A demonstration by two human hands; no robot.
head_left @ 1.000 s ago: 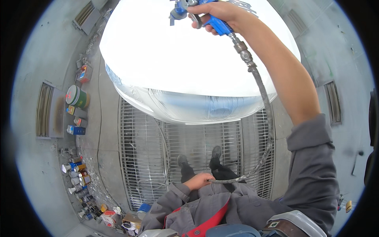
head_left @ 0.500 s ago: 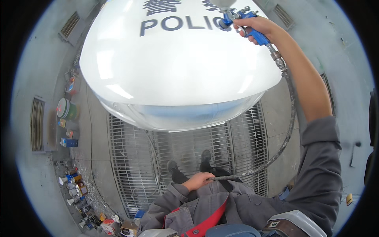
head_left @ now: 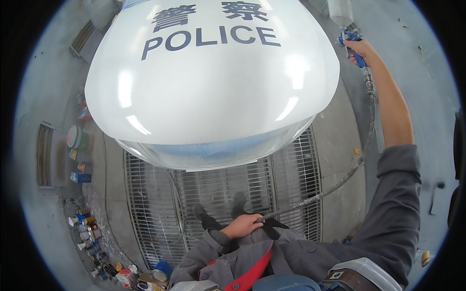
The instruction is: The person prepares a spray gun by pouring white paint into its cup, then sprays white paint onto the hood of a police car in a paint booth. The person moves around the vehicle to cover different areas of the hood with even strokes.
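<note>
Here's our right grip [head_left: 361,48] wrapped round the blue spray gun [head_left: 352,37], out past the right edge of the white hood [head_left: 213,97], our left grip [head_left: 242,225] clasping the hose [head_left: 318,197]. The visible hood gleams; whether any coating is left to do, we can't tell.

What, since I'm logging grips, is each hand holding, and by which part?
The right hand holds the blue spray gun by its handle. The left hand grips the hose in front of the waist; beyond that grip, the hose is hidden.
</note>
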